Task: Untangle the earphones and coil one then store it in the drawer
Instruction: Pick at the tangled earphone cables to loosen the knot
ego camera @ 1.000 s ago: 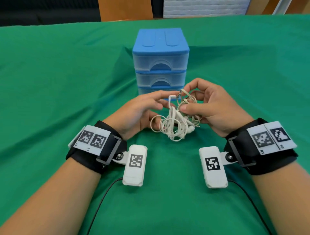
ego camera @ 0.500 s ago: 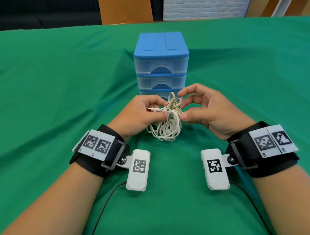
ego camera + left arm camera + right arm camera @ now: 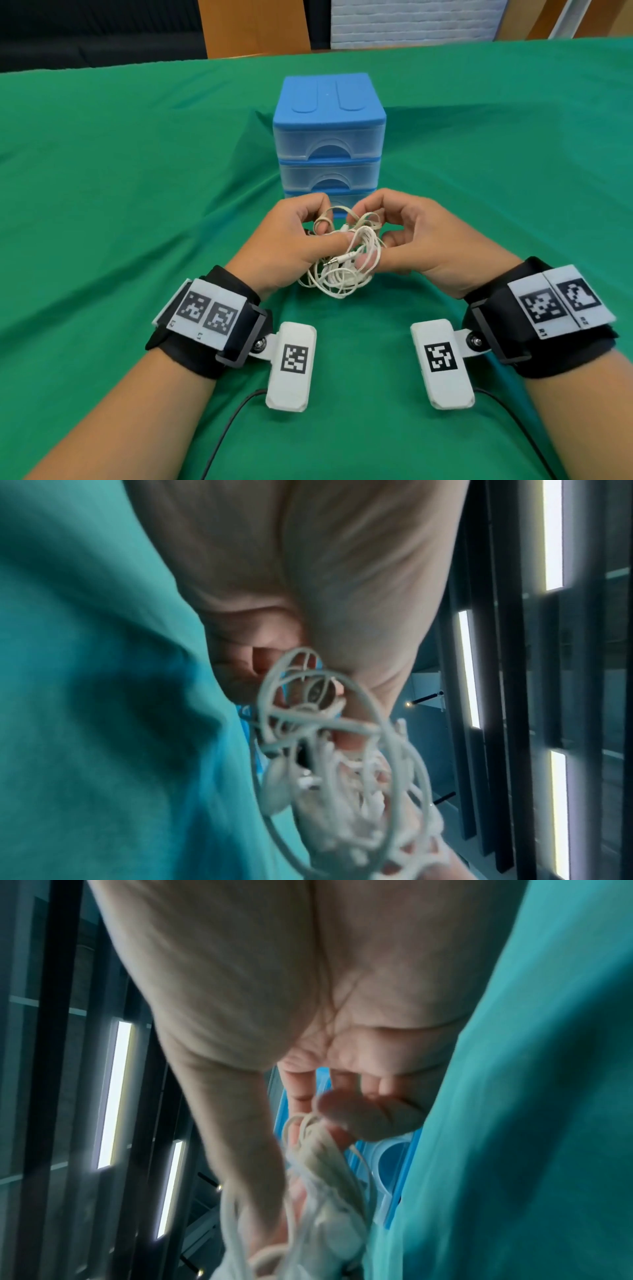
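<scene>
White, limp earphones hang in a knot between your hands, above the green cloth, before the drawer unit. Left hand and right hand both pinch loops. Light, snag-prone: take the jack plug, feed it out.

Both forearms reach forward, strapped at the wrists. Left hand and right hand face each other, fingers curled, pinching the earphones between them.
</scene>
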A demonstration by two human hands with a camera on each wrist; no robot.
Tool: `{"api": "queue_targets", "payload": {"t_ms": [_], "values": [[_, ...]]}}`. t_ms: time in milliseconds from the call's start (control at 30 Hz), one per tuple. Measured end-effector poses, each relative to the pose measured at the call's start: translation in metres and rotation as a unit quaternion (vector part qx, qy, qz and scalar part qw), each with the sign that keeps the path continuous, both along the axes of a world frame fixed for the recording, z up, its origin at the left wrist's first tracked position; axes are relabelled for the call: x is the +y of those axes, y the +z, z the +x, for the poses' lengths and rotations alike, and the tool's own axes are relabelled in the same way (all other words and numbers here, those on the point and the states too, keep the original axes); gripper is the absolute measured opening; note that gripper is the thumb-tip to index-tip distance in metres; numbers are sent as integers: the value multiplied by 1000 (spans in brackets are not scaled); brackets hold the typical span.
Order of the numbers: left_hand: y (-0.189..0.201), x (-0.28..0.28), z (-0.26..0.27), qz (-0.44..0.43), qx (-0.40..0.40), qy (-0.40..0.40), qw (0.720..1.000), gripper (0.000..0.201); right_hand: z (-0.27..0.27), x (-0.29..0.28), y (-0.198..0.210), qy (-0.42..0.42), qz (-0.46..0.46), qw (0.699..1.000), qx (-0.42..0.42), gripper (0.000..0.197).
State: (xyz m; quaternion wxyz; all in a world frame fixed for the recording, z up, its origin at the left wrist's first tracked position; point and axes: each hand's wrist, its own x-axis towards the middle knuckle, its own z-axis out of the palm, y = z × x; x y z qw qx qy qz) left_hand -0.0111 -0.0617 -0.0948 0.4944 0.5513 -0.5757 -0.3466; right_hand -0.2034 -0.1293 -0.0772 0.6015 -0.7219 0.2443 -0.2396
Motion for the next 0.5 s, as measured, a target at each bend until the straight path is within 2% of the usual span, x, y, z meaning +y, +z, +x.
{"api": "queue_targets", "payload": {"t_ms": [100, 167, 200, 267, 333, 400, 500], "values": [[5, 2, -3, 11, -14, -31, 999, 30, 1, -1, 1, -46, -47, 998, 19, 31], [8, 6, -1, 54, 48, -77, 994, 9, -2, -5, -2, -95, -94, 991, 30, 28], [10, 8, 1, 77, 80, -99, 989, 7, -3, -9, -4, -120, -119, 985, 37, 28], [11, 12, 5, 101, 116, -132, 979, 30, -6, -13, -7, -155, -147, 975, 54, 29], [10, 13, 5, 96, 117, -152, 977, 44, -5, -14, -8, -154, -152, 974, 58, 29], [6, 10, 2, 93, 96, -152, 979, 50, -1, -10, -9, -135, -133, 981, 43, 28], [5, 9, -1, 91, 79, -113, 986, 48, 4, -4, -7, -106, -84, 991, 1, 28]]}}
